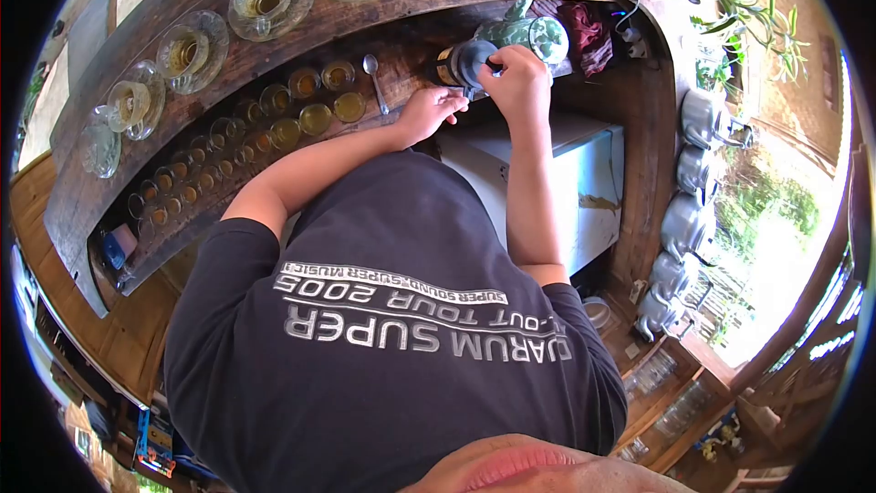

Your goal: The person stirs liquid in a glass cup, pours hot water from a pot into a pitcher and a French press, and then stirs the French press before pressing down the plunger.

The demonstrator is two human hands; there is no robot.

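Observation:
My right hand (518, 82) is closed at the side of a dark, round-topped canister (474, 64) with a label on its far side. The fingers seem to grip its rim or handle; the exact hold is partly hidden. Just left of it, my left hand (431, 116) hovers at the lower shelf's edge, fingers loosely extended toward the canister's base, and nothing shows in them. Beyond my right hand stands a green-and-white patterned teapot (546, 39). A metal spoon (374, 82) lies left of the canister, beside several glasses of amber liquid (349, 107).
Along the raised wooden counter (401, 5) stand several glass cups on saucers (265, 5). A dark red cloth (587, 34) lies near the teapot. Below the shelf is a white box-like appliance (566, 164). Several metal kettles (686, 224) line the right side, near a wooden glass rack (671, 383).

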